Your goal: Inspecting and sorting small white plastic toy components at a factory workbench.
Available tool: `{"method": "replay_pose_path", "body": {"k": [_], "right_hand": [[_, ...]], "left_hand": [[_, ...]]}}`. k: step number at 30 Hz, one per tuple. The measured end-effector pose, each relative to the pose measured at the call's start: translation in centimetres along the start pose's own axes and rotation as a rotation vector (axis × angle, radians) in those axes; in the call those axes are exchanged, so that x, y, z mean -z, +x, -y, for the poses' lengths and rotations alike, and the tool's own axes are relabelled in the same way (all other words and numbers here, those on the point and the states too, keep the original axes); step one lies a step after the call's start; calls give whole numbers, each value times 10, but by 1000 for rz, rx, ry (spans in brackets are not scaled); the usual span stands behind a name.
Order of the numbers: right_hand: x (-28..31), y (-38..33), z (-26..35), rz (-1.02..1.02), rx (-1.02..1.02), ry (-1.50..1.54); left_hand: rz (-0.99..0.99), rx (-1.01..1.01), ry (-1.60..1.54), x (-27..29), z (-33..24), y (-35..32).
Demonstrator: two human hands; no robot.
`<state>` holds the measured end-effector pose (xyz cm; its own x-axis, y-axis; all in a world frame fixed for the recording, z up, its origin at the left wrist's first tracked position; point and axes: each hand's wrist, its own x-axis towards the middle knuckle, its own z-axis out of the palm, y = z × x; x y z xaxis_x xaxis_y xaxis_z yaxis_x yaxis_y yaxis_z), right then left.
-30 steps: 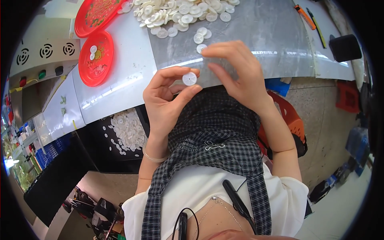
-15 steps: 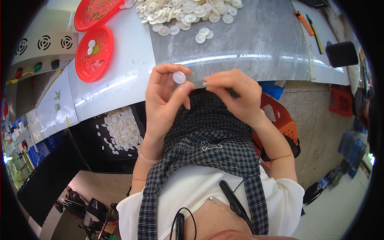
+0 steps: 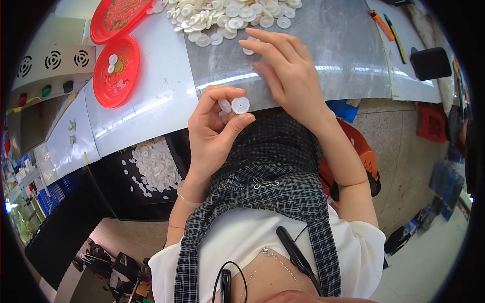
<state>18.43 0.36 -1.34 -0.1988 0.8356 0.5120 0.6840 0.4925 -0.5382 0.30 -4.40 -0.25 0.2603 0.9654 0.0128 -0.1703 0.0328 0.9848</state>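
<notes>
Two white gears [image 3: 241, 105] — held by left fingers [image 3: 222, 92] | right fingers [image 3: 275, 45] — parted, over disc [image 3: 247, 51]

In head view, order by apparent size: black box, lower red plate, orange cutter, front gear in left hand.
1. Lower red plate
2. Black box
Unsure: orange cutter, longer but thin, and front gear, nearer the camera

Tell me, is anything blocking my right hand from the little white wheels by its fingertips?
Nothing visible stands between them. Your right hand is over the grey tabletop, its fingers partly hiding those white wheels; whether they touch is unclear. The white pile lies beyond, and your left hand, holding toothed wheels, is off to the left.
</notes>
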Motion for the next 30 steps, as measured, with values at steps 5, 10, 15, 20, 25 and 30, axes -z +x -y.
{"method": "replay_pose_path", "body": {"k": [5, 10, 15, 20, 25, 30], "right_hand": [[1, -10, -8, 71, 99, -122], [14, -12, -4, 55, 94, -81], [15, -18, -1, -17, 52, 458], [22, -16, 11, 61, 71, 504], [24, -16, 4, 77, -31, 643], [18, -14, -9, -7, -48, 55]], "left_hand": [[6, 18, -76, 1, -3, 0], [35, 170, -292, 7, 0, -2], [23, 165, -435, -9, -3, 1], [178, 363, -462, -7, -7, 1], [171, 326, -465, -4, -2, 1], [163, 288, -390, -1, 0, 0]]}}
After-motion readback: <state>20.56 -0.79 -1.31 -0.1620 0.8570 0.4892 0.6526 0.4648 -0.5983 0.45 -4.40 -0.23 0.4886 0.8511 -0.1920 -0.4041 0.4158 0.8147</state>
